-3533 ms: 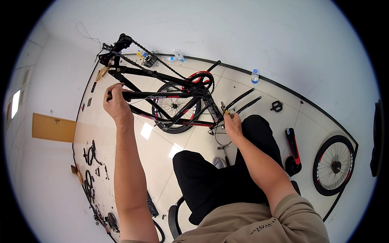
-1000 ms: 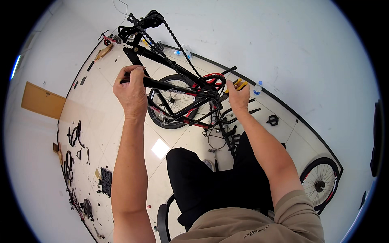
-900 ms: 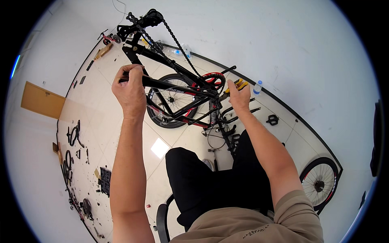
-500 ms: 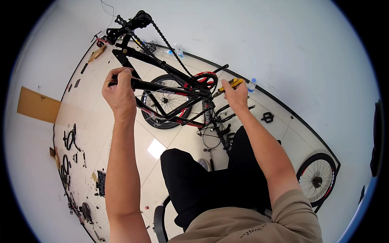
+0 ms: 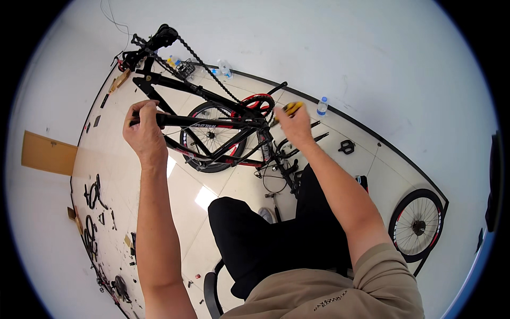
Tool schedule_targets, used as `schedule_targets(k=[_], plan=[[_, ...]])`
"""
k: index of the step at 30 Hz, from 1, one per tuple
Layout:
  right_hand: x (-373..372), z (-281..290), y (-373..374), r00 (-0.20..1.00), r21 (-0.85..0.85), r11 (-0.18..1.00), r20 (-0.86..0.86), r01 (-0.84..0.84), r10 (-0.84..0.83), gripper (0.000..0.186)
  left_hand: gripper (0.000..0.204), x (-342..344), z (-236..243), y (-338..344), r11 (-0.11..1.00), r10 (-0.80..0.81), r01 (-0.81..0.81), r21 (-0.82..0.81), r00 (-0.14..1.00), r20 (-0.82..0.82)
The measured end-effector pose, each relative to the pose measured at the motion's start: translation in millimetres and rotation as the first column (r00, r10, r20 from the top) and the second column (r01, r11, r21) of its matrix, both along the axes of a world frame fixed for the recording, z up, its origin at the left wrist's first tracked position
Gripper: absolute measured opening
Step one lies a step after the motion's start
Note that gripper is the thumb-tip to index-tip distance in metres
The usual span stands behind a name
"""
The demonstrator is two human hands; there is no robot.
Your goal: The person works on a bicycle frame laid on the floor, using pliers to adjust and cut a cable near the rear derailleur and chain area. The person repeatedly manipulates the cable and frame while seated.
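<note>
My left hand (image 5: 144, 133) is wrapped round the end of a black bicycle frame tube (image 5: 178, 121) at the left of the raised frame. My right hand (image 5: 295, 127) holds a yellow-handled hand tool (image 5: 292, 108), perhaps pliers, just right of the red chainring (image 5: 249, 102); its working end is too blurred to make out. The rear derailleur (image 5: 164, 36) sticks up at the upper left, with the chain (image 5: 204, 66) hanging from it down to the chainring. A spoked wheel (image 5: 211, 135) shows behind the frame. Below the frame are the fork and loose cables (image 5: 273, 178).
A loose wheel (image 5: 417, 226) lies at the right, with a pedal (image 5: 346, 147) and a water bottle (image 5: 322, 106) near the wall. Bike parts (image 5: 93, 191) are scattered on the left. A hammer (image 5: 273, 204) lies by my shoe, and a black chair (image 5: 213, 287) is under me.
Since 3.5 seconds ago my right hand has risen from the head tube to beside the chainring. Over the last second both hands and the frame have shifted leftward in view; my left hand keeps its grip.
</note>
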State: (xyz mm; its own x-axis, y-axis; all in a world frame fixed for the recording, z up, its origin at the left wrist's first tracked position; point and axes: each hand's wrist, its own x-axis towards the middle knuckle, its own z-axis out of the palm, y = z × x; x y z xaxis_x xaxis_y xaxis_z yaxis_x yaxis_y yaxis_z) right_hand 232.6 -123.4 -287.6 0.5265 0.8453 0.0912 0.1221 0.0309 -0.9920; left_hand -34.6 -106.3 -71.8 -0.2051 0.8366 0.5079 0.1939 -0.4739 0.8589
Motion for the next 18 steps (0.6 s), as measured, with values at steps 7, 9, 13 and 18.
schedule_targets(k=[7, 9, 13, 18], plan=[[-14, 7, -15, 0.987, 0.058, 0.997, -0.154, 0.056, -0.046, 0.046, 0.025, -5, 1, 0, 0.999, 0.000, -0.002, -0.035, 0.999, -0.049], [-15, 20, -22, 0.999, -0.032, 0.999, -0.035, -0.012, 0.011, 0.049, 0.026, -6, 0, 1, 1.000, -0.001, 0.000, -0.014, 0.999, -0.053], [-14, 13, -23, 0.995, 0.008, 0.998, -0.082, 0.055, -0.054, 0.049, 0.026, -8, -1, -1, 1.000, 0.023, -0.024, -0.010, 0.998, -0.066], [-13, 3, -16, 0.992, 0.043, 0.999, -0.121, 0.027, -0.021, 0.048, 0.024, -7, -1, 3, 1.000, 0.011, -0.010, 0.008, 0.998, -0.064]])
